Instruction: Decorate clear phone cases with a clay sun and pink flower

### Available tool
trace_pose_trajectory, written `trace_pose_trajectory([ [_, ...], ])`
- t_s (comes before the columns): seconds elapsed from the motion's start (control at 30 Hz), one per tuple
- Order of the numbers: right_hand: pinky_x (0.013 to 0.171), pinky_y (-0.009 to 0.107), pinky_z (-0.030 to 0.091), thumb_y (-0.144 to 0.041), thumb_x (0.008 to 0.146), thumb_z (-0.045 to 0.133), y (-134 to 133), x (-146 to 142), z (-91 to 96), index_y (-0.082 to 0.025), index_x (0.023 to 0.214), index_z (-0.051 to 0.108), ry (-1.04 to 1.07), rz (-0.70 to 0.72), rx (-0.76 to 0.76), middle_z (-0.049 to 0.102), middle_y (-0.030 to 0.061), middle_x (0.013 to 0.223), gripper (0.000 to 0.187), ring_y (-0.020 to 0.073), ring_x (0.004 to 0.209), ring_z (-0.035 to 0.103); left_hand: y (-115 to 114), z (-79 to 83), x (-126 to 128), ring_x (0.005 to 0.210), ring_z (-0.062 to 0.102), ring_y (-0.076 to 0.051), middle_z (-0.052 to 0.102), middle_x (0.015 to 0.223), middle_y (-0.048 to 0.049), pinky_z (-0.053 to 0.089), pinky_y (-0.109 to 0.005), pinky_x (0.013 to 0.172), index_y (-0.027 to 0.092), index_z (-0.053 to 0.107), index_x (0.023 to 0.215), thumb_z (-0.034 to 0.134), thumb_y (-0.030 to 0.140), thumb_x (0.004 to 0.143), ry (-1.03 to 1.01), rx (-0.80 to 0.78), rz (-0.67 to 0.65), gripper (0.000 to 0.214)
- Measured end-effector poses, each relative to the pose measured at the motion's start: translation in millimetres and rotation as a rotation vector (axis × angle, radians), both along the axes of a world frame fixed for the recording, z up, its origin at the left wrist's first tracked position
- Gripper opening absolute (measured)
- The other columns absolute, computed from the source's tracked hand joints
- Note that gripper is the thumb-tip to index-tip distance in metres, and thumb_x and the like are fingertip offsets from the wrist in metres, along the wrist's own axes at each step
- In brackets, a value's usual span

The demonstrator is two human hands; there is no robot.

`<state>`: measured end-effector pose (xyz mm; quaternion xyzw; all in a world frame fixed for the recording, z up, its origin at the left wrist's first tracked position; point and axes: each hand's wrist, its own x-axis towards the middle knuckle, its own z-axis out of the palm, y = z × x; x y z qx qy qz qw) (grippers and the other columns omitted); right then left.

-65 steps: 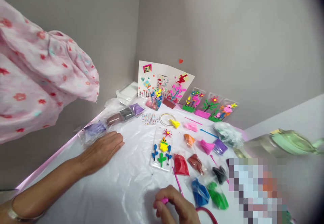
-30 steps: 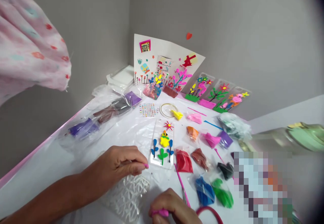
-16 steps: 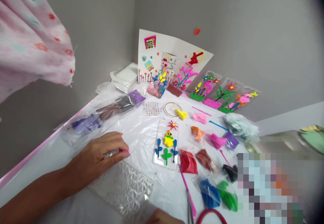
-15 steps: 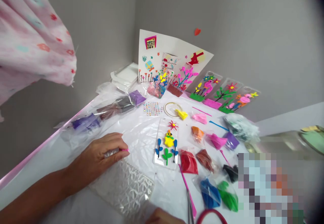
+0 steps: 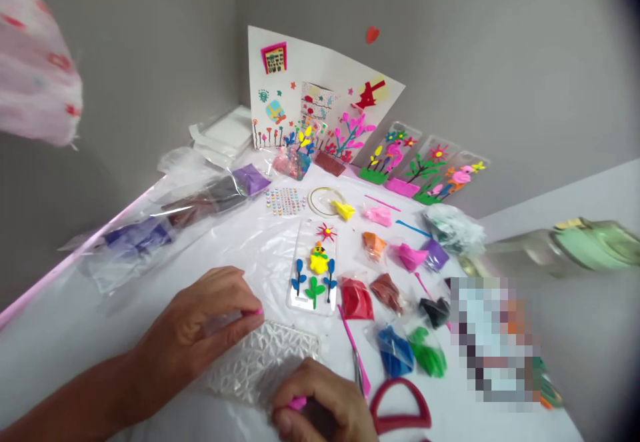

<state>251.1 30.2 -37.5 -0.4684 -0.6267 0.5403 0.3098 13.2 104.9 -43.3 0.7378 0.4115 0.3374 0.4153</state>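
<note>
My left hand [image 5: 200, 329] rests on the white table [image 5: 75, 322], its fingers curled round the far left edge of a clear textured plastic sheet [image 5: 263, 359]. A bit of pink shows at its fingertip. My right hand [image 5: 323, 409] sits at the sheet's near right corner, fingers closed on a small pink lump [image 5: 299, 403]. Just beyond the sheet lies a clear phone case [image 5: 314, 274] with a yellow figure, a red sun and blue and green plants made of clay.
Small bags of coloured clay [image 5: 395, 352] lie to the right, with a pink tool [image 5: 353, 349] and a red curved piece [image 5: 400, 407]. Bagged clay packs [image 5: 200, 205] line the left edge. Decorated cases [image 5: 425, 172] and a decorated card [image 5: 320, 95] lean on the back wall.
My left hand has pulled the textured sheet nearer. My right hand has come back into view at the sheet's near corner. The camera has tipped down and shifted.
</note>
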Motion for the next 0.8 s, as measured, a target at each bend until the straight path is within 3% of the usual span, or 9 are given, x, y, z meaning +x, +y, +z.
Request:
trace_pose_trajectory([
  [0.07, 0.068, 0.023, 0.054, -0.033, 0.093, 0.071, 2.8, 1.7, 2.6, -0.021, 0.089, 0.080, 0.017, -0.004, -0.071, 0.076, 0.0039, 0.081, 0.015, 0.0162, 0.074, 0.070, 1.8, -2.4, -5.0, 0.082, 0.061, -0.017, 0.066, 0.079, 0.0056, 0.042, -0.037, 0.107, 0.028, 0.066, 0.086, 0.064, 0.035, 0.101, 0.022, -0.002, 0.008, 0.016],
  [0.17, 0.071, 0.022, 0.054, -0.027, 0.092, 0.071, 4.3, 0.9, 5.5, -0.021, 0.088, 0.079, 0.037, -0.003, -0.108, 0.075, 0.0027, 0.080, 0.011, 0.0153, 0.076, 0.070, 1.4, -0.7, -7.7, 0.082, 0.061, -0.019, 0.064, 0.080, 0.0039, 0.048, -0.033, 0.087, 0.027, 0.064, 0.082, 0.068, 0.044, 0.097, 0.059, -0.067, 0.061, 0.023],
  [0.3, 0.069, 0.021, 0.052, -0.027, 0.091, 0.071, 5.5, -0.8, 7.7, -0.020, 0.085, 0.078, 0.059, -0.014, -0.118, 0.074, 0.0020, 0.078, 0.011, 0.0145, 0.074, 0.069, -1.3, 9.1, -7.2, 0.072, 0.056, -0.016, 0.058, 0.075, 0.0032, 0.045, -0.030, 0.068, 0.024, 0.057, 0.074, 0.054, 0.047, 0.102, 0.153, -0.145, 0.075, 0.036],
  [0.43, 0.069, 0.022, 0.052, -0.029, 0.092, 0.071, 4.1, 0.7, 6.6, -0.021, 0.089, 0.078, 0.028, 0.002, -0.135, 0.074, 0.0026, 0.081, 0.011, 0.0146, 0.075, 0.068, -1.8, 13.5, -7.6, 0.072, 0.056, -0.015, 0.058, 0.075, 0.0020, 0.046, -0.029, 0.070, 0.022, 0.060, 0.075, 0.043, 0.040, 0.107, 0.160, -0.133, 0.035, 0.040],
  [0.6, 0.061, 0.021, 0.048, -0.031, 0.093, 0.070, 1.6, 3.3, 3.7, -0.021, 0.089, 0.078, 0.026, 0.005, -0.171, 0.073, 0.0025, 0.080, 0.013, 0.0139, 0.069, 0.064, -1.6, 10.7, -8.0, 0.092, 0.067, -0.019, 0.073, 0.100, -0.0014, 0.053, -0.028, 0.083, 0.030, 0.076, 0.103, 0.052, 0.039, 0.105, 0.028, -0.187, -0.044, 0.026],
  [0.8, 0.064, 0.021, 0.047, -0.026, 0.092, 0.069, 1.2, 3.0, 3.7, -0.021, 0.090, 0.077, 0.009, 0.015, -0.177, 0.072, 0.0014, 0.081, 0.010, 0.0130, 0.070, 0.064, 3.2, 10.6, -12.6, 0.082, 0.068, -0.018, 0.072, 0.088, 0.0012, 0.053, -0.026, 0.076, 0.029, 0.076, 0.089, 0.065, 0.040, 0.098, -0.029, -0.257, -0.031, 0.018],
])
